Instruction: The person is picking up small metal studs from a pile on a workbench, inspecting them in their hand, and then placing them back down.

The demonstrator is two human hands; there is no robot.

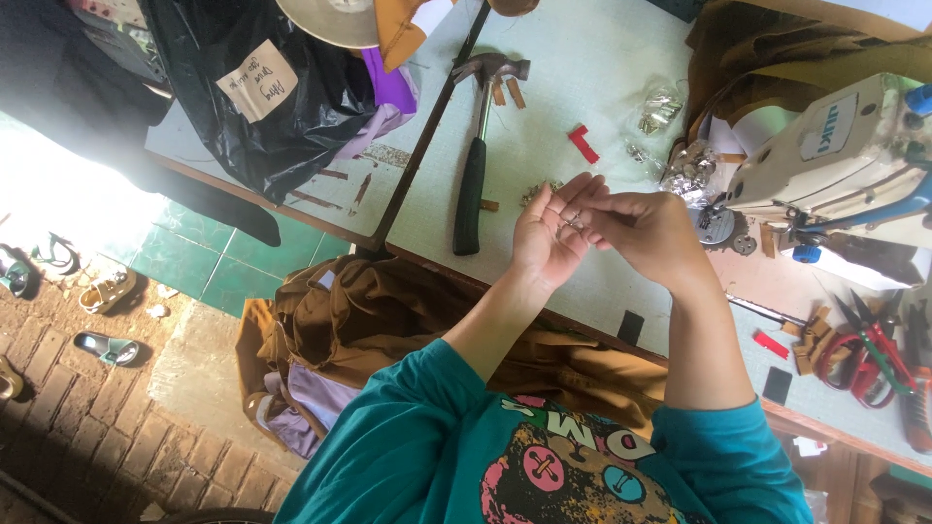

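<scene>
At frame centre, the left hand [549, 233] is lying palm-up, fingers apart, cradling small silvery metal pieces [571, 217]; the right hand [643, 231] is pinching fingers together on them. A black-handled steel hammer [473, 175] is lying on the pale green worktop [573, 78] just left.

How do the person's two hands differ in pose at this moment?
The left hand is open, palm up, with small metal pieces lying on it; the right hand is curled, back up, its fingertips picking at those pieces. Both are raised together above the light table, near the hammer.
</scene>
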